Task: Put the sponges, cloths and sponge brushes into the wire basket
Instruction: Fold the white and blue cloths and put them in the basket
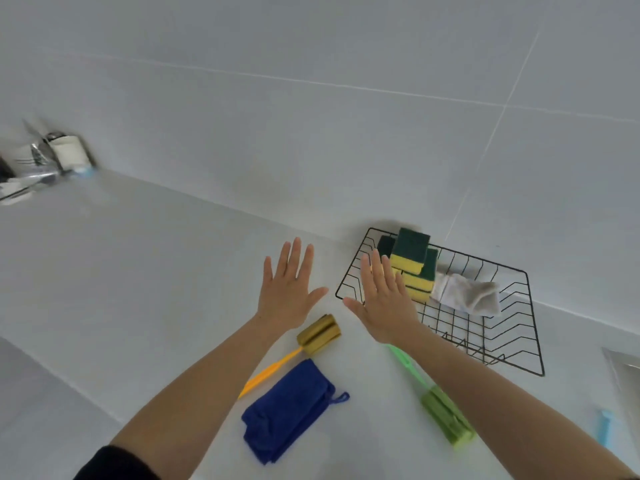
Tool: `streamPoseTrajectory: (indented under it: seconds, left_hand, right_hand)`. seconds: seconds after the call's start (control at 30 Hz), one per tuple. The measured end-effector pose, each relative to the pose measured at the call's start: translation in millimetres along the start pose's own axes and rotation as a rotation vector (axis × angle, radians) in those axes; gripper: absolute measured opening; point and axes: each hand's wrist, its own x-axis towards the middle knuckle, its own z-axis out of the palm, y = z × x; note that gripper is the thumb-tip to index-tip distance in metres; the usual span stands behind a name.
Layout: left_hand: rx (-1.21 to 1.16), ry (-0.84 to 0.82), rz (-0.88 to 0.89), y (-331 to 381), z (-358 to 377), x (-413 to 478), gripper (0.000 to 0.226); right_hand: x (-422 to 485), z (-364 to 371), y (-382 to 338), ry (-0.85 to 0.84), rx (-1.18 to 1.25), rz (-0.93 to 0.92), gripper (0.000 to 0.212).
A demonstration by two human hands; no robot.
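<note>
The black wire basket (519, 344) stands against the tiled wall and holds stacked yellow-and-green sponges (412, 259) and a grey-white cloth (467, 294). On the counter lie an orange-handled sponge brush (317, 334), a folded blue cloth (287, 410) and a green sponge brush (445, 415). My left hand (289, 289) hovers flat and empty above the orange brush. My right hand (384, 299) is spread open over the basket's left edge, holding nothing; its forearm covers part of the green brush's handle.
A light blue handle (604, 427) pokes in at the right edge beside a metal sink rim (623, 372). At the far left are a chrome tap (31, 174) and a white container (71, 150). White counter stretches to the left.
</note>
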Motion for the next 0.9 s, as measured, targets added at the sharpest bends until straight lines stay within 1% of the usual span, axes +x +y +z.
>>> streamPoseTrajectory:
  seconds: [0.17,0.27,0.3,0.37,0.4,0.53,0.63,0.67,0.73,0.8,0.9]
  left_hand:
    - [0.009,-0.087,-0.072,-28.0,24.3,-47.1,0.070]
    - [-0.008,-0.148,-0.085,-32.5,42.3,-73.6,0.074]
    - [-0.012,-0.171,-0.086,-32.8,48.1,-81.6,0.075]
    - [0.003,-0.195,-0.088,-32.4,59.5,-96.3,0.076]
    - [0.011,-0.208,-0.097,-31.8,65.1,-102.9,0.075]
    - [-0.010,-0.259,-0.159,-25.8,84.4,-128.1,0.067]
    - [-0.001,-0.195,-0.184,-22.8,90.4,-141.3,0.063]
    - [0.012,-0.171,-0.189,-22.6,93.0,-143.9,0.060]
    - [-0.046,-0.228,-0.185,-23.0,101.2,-146.6,0.053]
    - [-0.133,-0.298,-0.224,-23.3,106.5,-145.4,0.050]
    - [-0.230,-0.321,-0.309,-24.0,105.9,-140.5,0.049]
  right_hand:
    - [-4.0,37.8,-29.7,-0.142,0.029,-0.044,0.097]
    - [-10.6,62.9,-42.1,-0.208,0.040,-0.044,0.100]
    - [-12.7,71.6,-45.5,-0.226,0.050,-0.033,0.097]
    - [-17.3,89.0,-51.5,-0.270,0.080,-0.004,0.084]
    - [-19.8,97.2,-53.8,-0.295,0.094,0.005,0.081]
    - [-33.0,121.3,-59.6,-0.365,0.104,0.029,0.083]
    - [-41.7,132.7,-63.7,-0.426,0.125,0.080,0.082]
    - [-43.4,135.0,-65.3,-0.437,0.132,0.098,0.082]
    - [-44.1,137.8,-68.8,-0.432,0.158,0.124,0.081]
    - [-41.0,138.4,-72.6,-0.408,0.201,0.140,0.079]
    - [-34.3,136.9,-77.5,-0.394,0.280,0.175,0.067]
